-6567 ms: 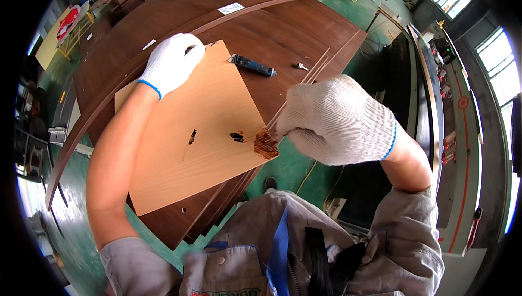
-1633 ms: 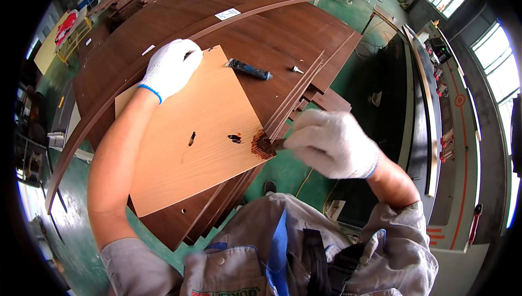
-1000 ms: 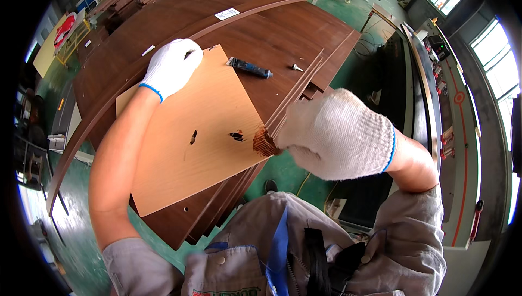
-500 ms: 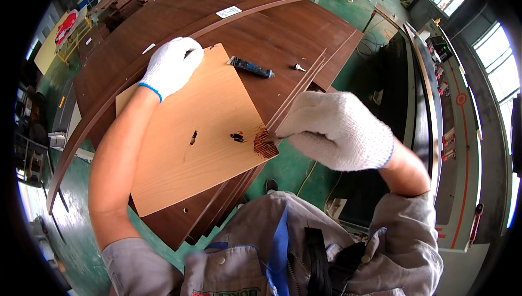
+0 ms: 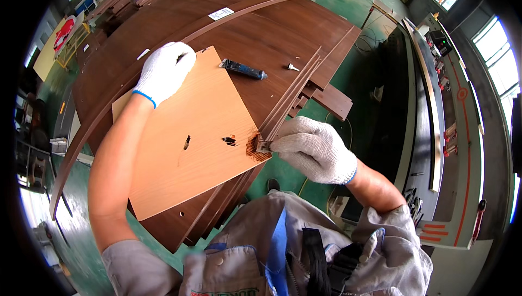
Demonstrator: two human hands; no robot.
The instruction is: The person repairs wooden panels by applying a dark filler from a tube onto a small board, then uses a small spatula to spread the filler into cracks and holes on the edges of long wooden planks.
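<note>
A light wood-grain board (image 5: pixel 185 116) lies on a stack of dark brown panels in front of me. My left hand (image 5: pixel 166 70), in a white knit glove, is closed at the board's far left edge, its fingertips partly hidden. In a pinch, my gloved right hand (image 5: pixel 312 149) holds a small scraper blade (image 5: pixel 264 146) at the board's right corner. The blade touches a patch of streaked dark-brown paste (image 5: pixel 253 146). Two smaller dark smears (image 5: pixel 229 141) sit left of it. A dark blue squeeze tube (image 5: pixel 244 70) and a small white nozzle (image 5: pixel 293 67) lie beyond the board.
Brown panels (image 5: pixel 283 29) spread under and behind the board, crossed by a long curved strip (image 5: pixel 261 2). Narrow brown strips (image 5: pixel 293 92) lie at the stack's right edge. A long machine (image 5: pixel 459 149) runs along the right, beyond green floor (image 5: pixel 348 16).
My right hand has shifted and turned, and the blade between its fingers now shows. My left hand stays at the board's edge. The view has shifted slightly.
</note>
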